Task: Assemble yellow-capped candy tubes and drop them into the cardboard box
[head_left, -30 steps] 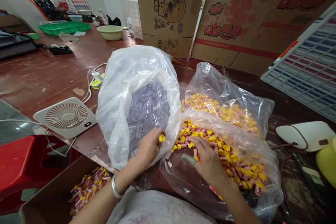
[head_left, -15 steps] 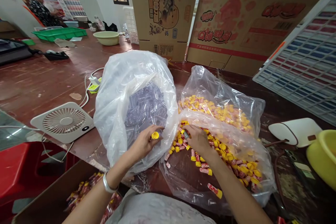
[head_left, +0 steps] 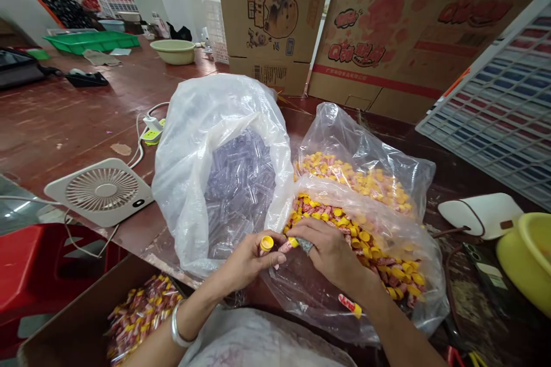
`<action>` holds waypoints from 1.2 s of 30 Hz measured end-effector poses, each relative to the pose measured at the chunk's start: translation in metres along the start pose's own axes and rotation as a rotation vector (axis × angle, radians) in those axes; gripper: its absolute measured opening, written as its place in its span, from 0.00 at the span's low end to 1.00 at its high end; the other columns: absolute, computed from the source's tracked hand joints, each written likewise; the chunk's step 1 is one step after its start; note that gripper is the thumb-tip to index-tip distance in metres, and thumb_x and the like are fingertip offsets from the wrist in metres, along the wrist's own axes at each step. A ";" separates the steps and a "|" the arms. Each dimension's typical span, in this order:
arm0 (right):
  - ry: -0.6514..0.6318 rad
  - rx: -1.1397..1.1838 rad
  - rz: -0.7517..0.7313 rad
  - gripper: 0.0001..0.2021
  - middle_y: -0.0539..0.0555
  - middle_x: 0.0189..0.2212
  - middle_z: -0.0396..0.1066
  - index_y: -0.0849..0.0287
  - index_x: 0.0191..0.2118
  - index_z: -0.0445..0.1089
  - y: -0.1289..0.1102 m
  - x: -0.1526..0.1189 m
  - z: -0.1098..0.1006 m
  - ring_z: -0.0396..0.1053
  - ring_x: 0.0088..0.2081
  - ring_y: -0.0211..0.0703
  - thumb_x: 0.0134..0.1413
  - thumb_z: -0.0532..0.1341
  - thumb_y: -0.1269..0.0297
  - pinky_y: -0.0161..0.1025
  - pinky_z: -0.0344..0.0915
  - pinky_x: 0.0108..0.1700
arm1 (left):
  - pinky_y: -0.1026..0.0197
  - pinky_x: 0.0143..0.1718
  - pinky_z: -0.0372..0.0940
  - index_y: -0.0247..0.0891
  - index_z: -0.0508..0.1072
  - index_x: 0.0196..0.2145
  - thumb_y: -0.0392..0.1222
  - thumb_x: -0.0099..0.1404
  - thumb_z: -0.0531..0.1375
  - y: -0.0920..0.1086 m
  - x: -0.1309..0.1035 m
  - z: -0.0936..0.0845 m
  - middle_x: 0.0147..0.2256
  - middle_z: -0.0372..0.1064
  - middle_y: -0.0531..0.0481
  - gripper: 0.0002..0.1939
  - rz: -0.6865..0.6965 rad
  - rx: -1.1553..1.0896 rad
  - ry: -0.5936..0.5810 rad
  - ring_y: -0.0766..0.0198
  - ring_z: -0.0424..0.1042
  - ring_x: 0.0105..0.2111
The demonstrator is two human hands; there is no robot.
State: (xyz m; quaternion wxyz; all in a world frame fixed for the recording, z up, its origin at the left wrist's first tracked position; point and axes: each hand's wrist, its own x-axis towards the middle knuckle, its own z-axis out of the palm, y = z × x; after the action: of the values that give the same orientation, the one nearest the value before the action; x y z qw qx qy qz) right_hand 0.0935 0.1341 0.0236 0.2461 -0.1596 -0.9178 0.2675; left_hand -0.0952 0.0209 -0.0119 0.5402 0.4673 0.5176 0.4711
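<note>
My left hand is closed around a small tube with a round yellow cap facing up. A second small tube, red-and-white patterned with a yellow cap, lies between the two hands. My right hand pinches this second tube at its yellow end, and its other end reaches my left fingertips. Something grey is wrapped on a right finger. Behind my right hand, a clear bag holds many yellow-capped tubes. Left of it stands an open whitish bag full of clear plastic sleeves.
A carton with wrapped yellow-capped pieces stands at lower left, beside a red stool. A white fan and a power strip lie left. Cardboard boxes stand behind; a yellow basin is right. A person sits far left.
My left hand has come down and right, away from the clear sleeves. My right hand has moved slightly down, out of the pile, bringing a yellow-capped tube to the left hand.
</note>
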 end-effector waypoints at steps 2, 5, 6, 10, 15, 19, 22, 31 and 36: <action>-0.005 0.071 0.004 0.23 0.54 0.45 0.78 0.54 0.51 0.73 -0.006 -0.004 0.006 0.76 0.48 0.43 0.57 0.53 0.82 0.40 0.73 0.51 | 0.62 0.39 0.65 0.34 0.76 0.38 0.51 0.63 0.68 -0.003 -0.002 0.009 0.33 0.75 0.49 0.16 0.001 -0.126 -0.001 0.63 0.72 0.34; -0.037 0.074 0.034 0.23 0.58 0.53 0.74 0.55 0.59 0.68 -0.011 -0.015 0.019 0.73 0.55 0.47 0.58 0.61 0.74 0.46 0.71 0.58 | 0.60 0.40 0.68 0.34 0.75 0.39 0.53 0.61 0.69 -0.009 -0.006 0.023 0.33 0.74 0.49 0.19 -0.062 -0.387 0.062 0.63 0.73 0.33; -0.032 0.041 0.036 0.27 0.59 0.56 0.72 0.55 0.61 0.65 -0.011 -0.020 0.026 0.71 0.57 0.50 0.56 0.63 0.73 0.48 0.70 0.60 | 0.59 0.40 0.69 0.34 0.75 0.39 0.54 0.59 0.71 -0.011 -0.007 0.027 0.33 0.74 0.49 0.21 -0.103 -0.481 0.082 0.63 0.74 0.32; 0.104 -0.108 0.012 0.31 0.62 0.54 0.71 0.57 0.63 0.60 -0.010 -0.034 0.057 0.69 0.57 0.55 0.52 0.61 0.75 0.56 0.70 0.59 | 0.60 0.36 0.72 0.34 0.74 0.38 0.55 0.53 0.74 -0.019 -0.007 0.040 0.27 0.72 0.51 0.25 -0.216 -0.702 0.139 0.64 0.74 0.27; 0.152 -0.159 -0.007 0.28 0.60 0.48 0.73 0.57 0.59 0.61 -0.015 -0.035 0.069 0.71 0.51 0.55 0.51 0.58 0.78 0.58 0.71 0.56 | 0.61 0.34 0.71 0.32 0.75 0.35 0.55 0.52 0.74 -0.022 -0.005 0.040 0.26 0.73 0.49 0.24 -0.250 -0.677 0.081 0.66 0.73 0.25; -0.008 -0.149 0.011 0.37 0.60 0.58 0.69 0.56 0.66 0.56 -0.004 -0.034 0.044 0.66 0.61 0.56 0.49 0.61 0.75 0.57 0.67 0.62 | 0.60 0.34 0.68 0.35 0.72 0.33 0.49 0.56 0.70 -0.015 -0.007 0.009 0.27 0.71 0.50 0.17 -0.179 -0.249 0.147 0.63 0.72 0.27; 0.045 -0.258 0.191 0.31 0.59 0.56 0.72 0.53 0.64 0.61 0.026 -0.040 0.023 0.70 0.56 0.55 0.54 0.61 0.74 0.54 0.70 0.56 | 0.58 0.39 0.67 0.37 0.72 0.35 0.38 0.60 0.63 -0.010 -0.007 -0.026 0.35 0.73 0.47 0.04 -0.130 0.560 0.431 0.56 0.74 0.35; -0.160 -0.557 0.340 0.17 0.57 0.39 0.77 0.56 0.40 0.73 0.054 -0.008 0.055 0.73 0.44 0.48 0.52 0.57 0.85 0.40 0.68 0.44 | 0.56 0.43 0.66 0.36 0.73 0.43 0.32 0.67 0.56 -0.028 0.002 -0.040 0.43 0.77 0.38 0.09 -0.390 1.325 0.346 0.49 0.75 0.47; 0.026 -0.328 0.384 0.15 0.56 0.37 0.78 0.57 0.40 0.74 0.051 -0.003 0.046 0.74 0.41 0.48 0.55 0.56 0.82 0.41 0.69 0.44 | 0.56 0.46 0.65 0.37 0.76 0.43 0.36 0.65 0.61 -0.024 -0.016 -0.054 0.44 0.77 0.42 0.09 -0.213 0.949 0.362 0.52 0.75 0.45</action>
State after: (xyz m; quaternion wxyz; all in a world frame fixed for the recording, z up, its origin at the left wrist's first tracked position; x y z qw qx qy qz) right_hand 0.0795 0.1550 -0.0401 0.1736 -0.3722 -0.8986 0.1544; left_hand -0.1493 0.0030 -0.0352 0.2157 0.5166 0.8040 0.2003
